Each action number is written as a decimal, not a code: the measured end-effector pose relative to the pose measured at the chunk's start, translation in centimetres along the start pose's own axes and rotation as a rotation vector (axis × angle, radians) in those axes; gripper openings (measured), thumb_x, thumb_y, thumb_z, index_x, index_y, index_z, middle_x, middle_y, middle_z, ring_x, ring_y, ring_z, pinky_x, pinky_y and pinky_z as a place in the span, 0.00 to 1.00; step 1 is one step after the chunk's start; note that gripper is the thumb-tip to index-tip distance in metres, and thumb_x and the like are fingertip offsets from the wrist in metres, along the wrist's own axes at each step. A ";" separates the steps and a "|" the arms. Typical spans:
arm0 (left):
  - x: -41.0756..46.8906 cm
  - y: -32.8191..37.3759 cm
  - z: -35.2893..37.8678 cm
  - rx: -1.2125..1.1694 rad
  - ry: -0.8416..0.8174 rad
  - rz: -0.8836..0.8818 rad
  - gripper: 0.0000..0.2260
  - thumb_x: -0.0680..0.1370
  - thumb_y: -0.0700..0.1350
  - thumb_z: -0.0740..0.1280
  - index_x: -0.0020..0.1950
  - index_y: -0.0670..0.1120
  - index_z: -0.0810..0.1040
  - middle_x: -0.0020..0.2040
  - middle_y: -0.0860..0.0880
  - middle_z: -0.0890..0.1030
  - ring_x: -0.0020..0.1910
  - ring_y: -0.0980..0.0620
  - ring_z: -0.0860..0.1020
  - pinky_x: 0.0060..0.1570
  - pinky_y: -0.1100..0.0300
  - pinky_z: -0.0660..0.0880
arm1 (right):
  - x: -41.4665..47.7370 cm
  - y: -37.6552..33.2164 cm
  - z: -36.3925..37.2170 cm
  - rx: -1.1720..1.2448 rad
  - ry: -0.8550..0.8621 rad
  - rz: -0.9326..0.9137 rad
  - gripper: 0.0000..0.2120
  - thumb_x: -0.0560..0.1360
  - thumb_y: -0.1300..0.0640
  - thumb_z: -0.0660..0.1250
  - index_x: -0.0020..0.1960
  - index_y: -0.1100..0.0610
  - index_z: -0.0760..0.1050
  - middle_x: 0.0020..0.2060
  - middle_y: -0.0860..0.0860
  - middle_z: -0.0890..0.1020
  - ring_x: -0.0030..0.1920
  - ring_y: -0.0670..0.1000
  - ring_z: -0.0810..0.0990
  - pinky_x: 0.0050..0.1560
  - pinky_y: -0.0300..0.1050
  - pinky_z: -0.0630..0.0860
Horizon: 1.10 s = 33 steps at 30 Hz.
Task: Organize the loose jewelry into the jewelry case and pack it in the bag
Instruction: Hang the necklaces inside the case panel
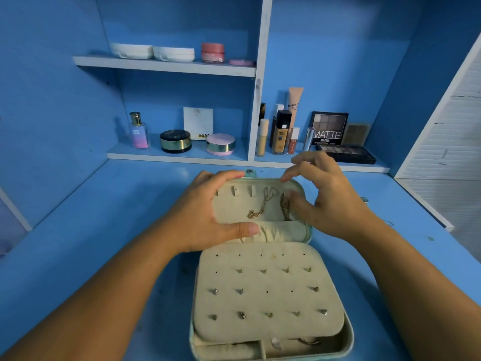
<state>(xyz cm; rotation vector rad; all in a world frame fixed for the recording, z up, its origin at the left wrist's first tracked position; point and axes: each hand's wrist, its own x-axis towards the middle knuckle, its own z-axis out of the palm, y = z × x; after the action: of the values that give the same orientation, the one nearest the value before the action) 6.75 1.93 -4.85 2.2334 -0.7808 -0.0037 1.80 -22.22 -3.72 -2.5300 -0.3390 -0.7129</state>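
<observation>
On the blue desk (104, 230), centre of view: the jewelry case (348, 334) lies open, base nearest the person, lid (234, 209) propped up at the far side.

Base: a cream earring panel (268, 290) lies over it. Small studs (241, 315) sit in most holes of the lower three rows; the top row of holes is bare. A ring (307, 341) shows in a compartment past the panel's near edge.

Lid: two gold chains hang from hooks on the lining. The first chain (261, 205) hangs near the middle, its lower end lying loose above the gathered pocket (281, 231). The second chain (284, 204) hangs just to its right.

Left grip (200, 217): clamped on the lid's left side, fingers curled over the top edge, thumb pressed on the pocket.

Right grip (335, 201): at the lid's right side, fingers loosely curved. The index tip touches the top rim; the thumb sits against the lining just beside the second chain. Whether it pinches that chain cannot be told.

Behind the case, the low shelf (182, 153) carries cosmetics: a perfume bottle (139, 131) at left, compacts, foundation bottles and a "MATTE" eyeshadow palette (329, 128) at right.
</observation>
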 end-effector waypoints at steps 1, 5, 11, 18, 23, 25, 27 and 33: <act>0.0 0.0 0.0 0.000 0.002 0.004 0.43 0.55 0.71 0.72 0.69 0.70 0.63 0.60 0.61 0.67 0.60 0.66 0.67 0.56 0.66 0.65 | -0.1 0.0 0.1 -0.013 -0.026 -0.030 0.13 0.71 0.58 0.69 0.55 0.49 0.78 0.61 0.49 0.69 0.58 0.50 0.69 0.57 0.41 0.66; 0.1 -0.1 0.0 0.000 0.007 0.016 0.44 0.54 0.71 0.73 0.69 0.70 0.63 0.60 0.60 0.68 0.60 0.67 0.67 0.57 0.66 0.66 | -0.1 -0.3 0.6 -0.046 -0.100 -0.051 0.12 0.71 0.56 0.72 0.54 0.49 0.81 0.64 0.52 0.69 0.59 0.54 0.69 0.59 0.46 0.68; 0.1 -0.2 0.0 0.016 -0.002 0.018 0.46 0.53 0.71 0.74 0.70 0.68 0.63 0.61 0.60 0.67 0.59 0.65 0.69 0.59 0.63 0.68 | -0.1 -0.5 0.5 -0.012 -0.108 -0.043 0.10 0.69 0.55 0.74 0.50 0.49 0.80 0.62 0.50 0.70 0.61 0.51 0.68 0.60 0.43 0.63; 0.1 -0.1 -0.1 0.025 -0.012 0.012 0.47 0.53 0.69 0.75 0.71 0.67 0.63 0.61 0.60 0.67 0.59 0.63 0.69 0.60 0.62 0.68 | -0.2 -0.7 0.3 -0.017 -0.142 -0.045 0.08 0.69 0.51 0.74 0.47 0.47 0.81 0.61 0.45 0.69 0.60 0.49 0.67 0.59 0.43 0.65; 0.1 0.0 -0.1 0.029 -0.021 0.003 0.47 0.54 0.69 0.75 0.71 0.67 0.62 0.63 0.60 0.67 0.60 0.61 0.69 0.59 0.62 0.68 | -0.2 -0.8 0.2 -0.024 -0.165 -0.037 0.10 0.68 0.49 0.74 0.49 0.46 0.81 0.63 0.45 0.69 0.62 0.48 0.65 0.60 0.42 0.63; 0.1 -0.1 -0.1 0.030 -0.024 0.002 0.48 0.53 0.69 0.75 0.71 0.67 0.62 0.62 0.60 0.67 0.60 0.62 0.69 0.58 0.62 0.68 | -0.2 -0.8 0.2 -0.014 -0.151 -0.041 0.10 0.68 0.49 0.75 0.48 0.46 0.81 0.63 0.46 0.69 0.62 0.48 0.65 0.60 0.43 0.63; 0.2 -0.1 -0.1 0.026 -0.021 0.005 0.48 0.53 0.70 0.74 0.71 0.67 0.62 0.63 0.60 0.67 0.60 0.62 0.68 0.58 0.63 0.68 | -0.2 -0.9 0.2 -0.016 -0.133 -0.045 0.14 0.67 0.46 0.75 0.51 0.47 0.81 0.63 0.47 0.70 0.62 0.49 0.65 0.61 0.43 0.62; 0.1 0.0 -0.1 0.029 -0.020 0.013 0.47 0.53 0.70 0.74 0.71 0.67 0.62 0.62 0.60 0.67 0.59 0.64 0.68 0.57 0.65 0.67 | -0.3 -1.1 0.2 -0.023 -0.139 -0.040 0.15 0.67 0.44 0.74 0.52 0.45 0.80 0.64 0.46 0.69 0.63 0.47 0.63 0.65 0.52 0.64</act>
<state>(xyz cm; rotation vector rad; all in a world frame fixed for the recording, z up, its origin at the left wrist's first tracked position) 6.86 1.93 -4.76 2.2588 -0.8101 -0.0083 1.25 -21.21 -3.59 -2.6078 -0.4320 -0.5594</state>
